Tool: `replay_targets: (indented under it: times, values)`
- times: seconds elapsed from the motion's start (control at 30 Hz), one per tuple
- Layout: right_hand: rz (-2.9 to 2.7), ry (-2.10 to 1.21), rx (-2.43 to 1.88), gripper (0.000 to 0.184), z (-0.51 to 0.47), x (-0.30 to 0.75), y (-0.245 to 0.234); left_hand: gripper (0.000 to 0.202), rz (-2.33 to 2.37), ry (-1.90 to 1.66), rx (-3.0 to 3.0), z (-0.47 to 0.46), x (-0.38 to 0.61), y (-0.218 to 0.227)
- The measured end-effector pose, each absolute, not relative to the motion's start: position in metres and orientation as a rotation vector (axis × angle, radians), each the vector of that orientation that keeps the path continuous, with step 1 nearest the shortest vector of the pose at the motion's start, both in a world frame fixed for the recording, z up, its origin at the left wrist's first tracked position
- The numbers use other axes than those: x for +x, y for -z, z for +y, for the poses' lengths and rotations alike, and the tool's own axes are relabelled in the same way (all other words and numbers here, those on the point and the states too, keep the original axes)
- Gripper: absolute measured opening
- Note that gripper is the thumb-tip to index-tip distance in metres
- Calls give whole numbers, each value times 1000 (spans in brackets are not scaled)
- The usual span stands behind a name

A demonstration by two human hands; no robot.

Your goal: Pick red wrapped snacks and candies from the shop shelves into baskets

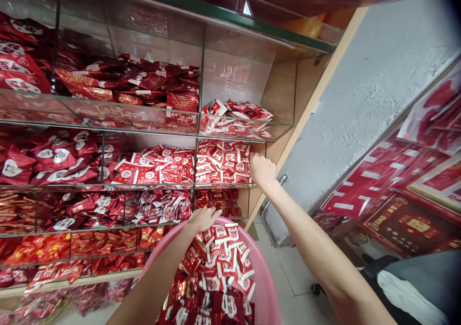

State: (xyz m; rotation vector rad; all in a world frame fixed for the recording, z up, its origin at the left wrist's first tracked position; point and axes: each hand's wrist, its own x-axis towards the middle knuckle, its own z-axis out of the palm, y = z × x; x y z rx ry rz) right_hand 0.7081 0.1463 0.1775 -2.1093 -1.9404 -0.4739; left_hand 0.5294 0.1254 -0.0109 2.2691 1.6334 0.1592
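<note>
A pink plastic basin (266, 267) stands below the shelves, heaped with small candy packets. White-edged red packets (226, 248) lie at its far side, and dark red packets (212, 306) are nearer to me. My left hand (204, 219) is over the basin's far rim, its fingers stretched out towards the right. My right hand (263, 170) is raised at the right end of a shelf, closed into a fist, next to a compartment of red-and-white candy packets (223, 161). What the fist holds, if anything, is hidden.
Glass-fronted shelves (144, 188) hold several compartments of red packets. A wooden side panel (302, 118) ends them beside a grey wall (360, 85). Red decorations (374, 176) stand along the right. Grey floor tiles (291, 277) show below, near dark fabric (421, 277).
</note>
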Motion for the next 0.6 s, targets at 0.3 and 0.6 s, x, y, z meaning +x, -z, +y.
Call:
replay_targets:
  times: [0.3,0.6]
  values:
    - [-1982,367,-2160,28,156,707,-180,71,1624,-144,2277,126,530,11]
    - [-1885,295,-1712,26,85,728,-193,70,1639,-145,2254,127,530,11]
